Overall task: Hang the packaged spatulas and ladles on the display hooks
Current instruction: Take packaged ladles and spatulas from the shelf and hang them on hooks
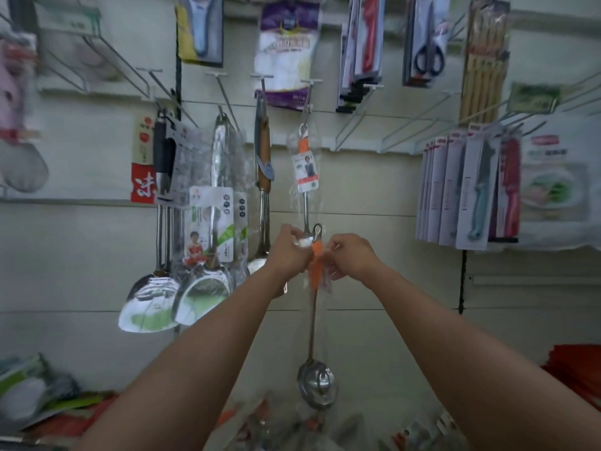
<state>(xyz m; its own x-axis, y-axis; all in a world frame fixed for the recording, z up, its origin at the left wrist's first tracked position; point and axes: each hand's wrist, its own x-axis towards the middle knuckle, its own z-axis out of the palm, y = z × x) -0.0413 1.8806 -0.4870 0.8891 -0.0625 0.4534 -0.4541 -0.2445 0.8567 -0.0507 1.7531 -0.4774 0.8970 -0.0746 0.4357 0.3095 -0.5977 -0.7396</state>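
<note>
Both hands, left hand [287, 252] and right hand [349, 257], pinch the ladle [317, 384] (wrapper blurred) by its orange handle.

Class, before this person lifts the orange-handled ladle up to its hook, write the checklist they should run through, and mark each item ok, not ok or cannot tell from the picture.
1. Both hands hold the ladle: left hand and right hand pinch its orange handle and wrapper. Ok.
2. Hanging loop at the handle top sticks out free of the fingers. Ok.
3. Target hook has room: one matching hung ladle on it, space in front. Ok.
4. Loop is level with the hook. Not ok, it is well below.
5. Wrapper clear of the loop hole. Cannot tell.
6. Bowl hangs free below. Ok.
</note>
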